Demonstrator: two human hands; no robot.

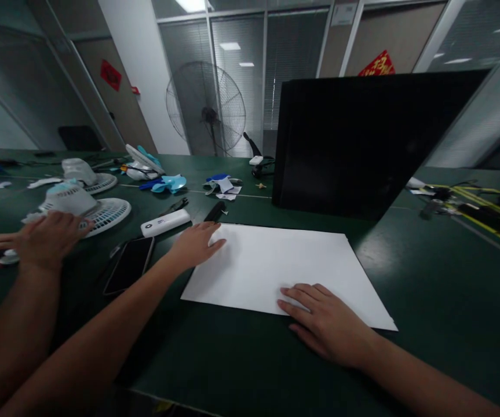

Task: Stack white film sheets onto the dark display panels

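Note:
A large white sheet (271,263) lies flat on the dark green table (215,359). At its upper left corner rests my left hand (195,246), with the thumb apart from the other fingers and nothing gripped. My right hand (325,324) lies on the sheet's lower edge, fingers spread and holding nothing. Just left of my left hand are a white oblong device (165,223) and a dark phone (130,265). A black object (215,212) touches the area behind the sheet's upper left corner.
At the left, another person's hand (50,234) is on a white fan part (69,200). Behind the sheet stands a large black panel (362,145). Blue fan blades (169,184) and scraps (223,185) lie further back; yellow-edged strips (484,200) are at the right.

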